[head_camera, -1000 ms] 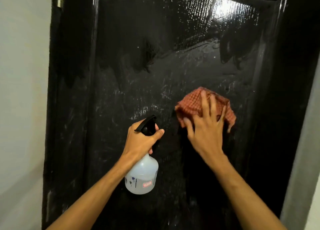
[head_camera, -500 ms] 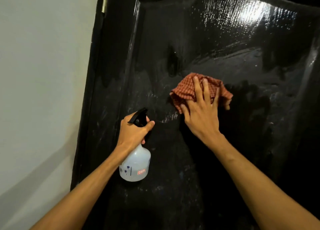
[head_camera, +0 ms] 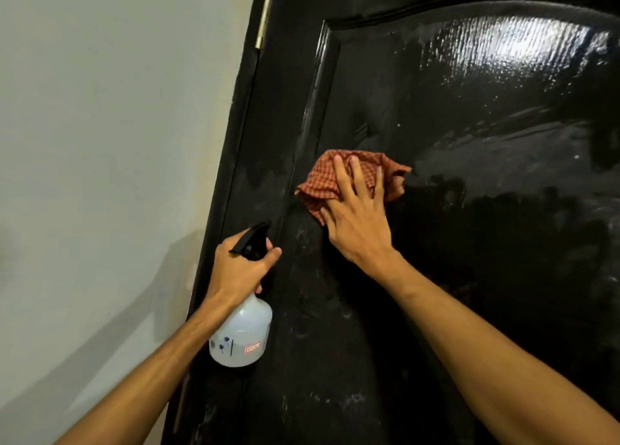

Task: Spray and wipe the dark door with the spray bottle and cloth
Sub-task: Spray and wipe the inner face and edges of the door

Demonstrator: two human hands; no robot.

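Wiping step | my right hand (head_camera: 359,223) flat, pressing cloth (head_camera: 318,182) to door (head_camera: 469,243) near its left edge | left hand (head_camera: 238,270) wrapped round spray bottle (head_camera: 241,334) — idle | next, I'd judge: wipe streaks (head_camera: 345,399) below

dim indoor | glare on door (head_camera: 503,51) upper right | wide-angle bowing

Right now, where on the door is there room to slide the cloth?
Bare door lies right of the cloth and above it. Lower left is crowded: the left hand holds the spray bottle there.
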